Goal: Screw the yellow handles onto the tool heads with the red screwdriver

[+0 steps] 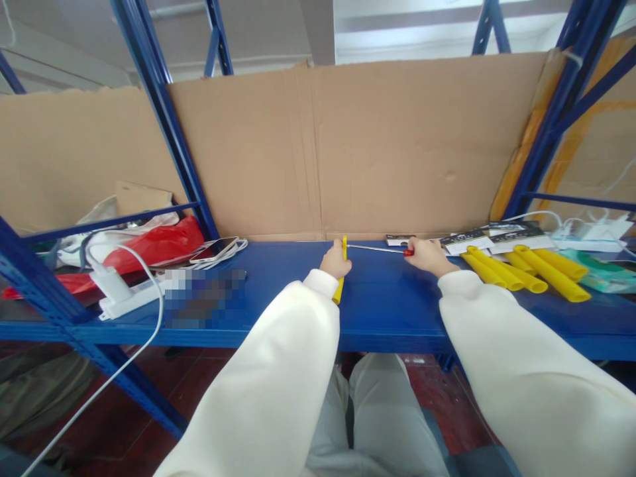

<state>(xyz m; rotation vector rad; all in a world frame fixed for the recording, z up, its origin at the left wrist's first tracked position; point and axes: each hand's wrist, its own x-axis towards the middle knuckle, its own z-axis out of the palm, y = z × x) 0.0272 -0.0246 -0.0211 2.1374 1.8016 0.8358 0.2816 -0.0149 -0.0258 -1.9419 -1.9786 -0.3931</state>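
My left hand [336,260] is wrapped round a yellow piece [338,291], which sticks out above and below the fist over the blue shelf [278,265]. My right hand [428,257] is closed on the red handle [408,252] of a screwdriver. Its thin metal shaft [375,248] runs level to the left, and its far end meets the upper part of the yellow piece. Whether the tip sits inside the piece is too small to tell.
Several yellow tubes [551,273] and black-and-white boxes [517,238] lie at the right. A white power strip [130,298], white cables [223,252] and a red bag [159,246] are at the left. Cardboard [397,146] stands behind, between blue posts [173,126].
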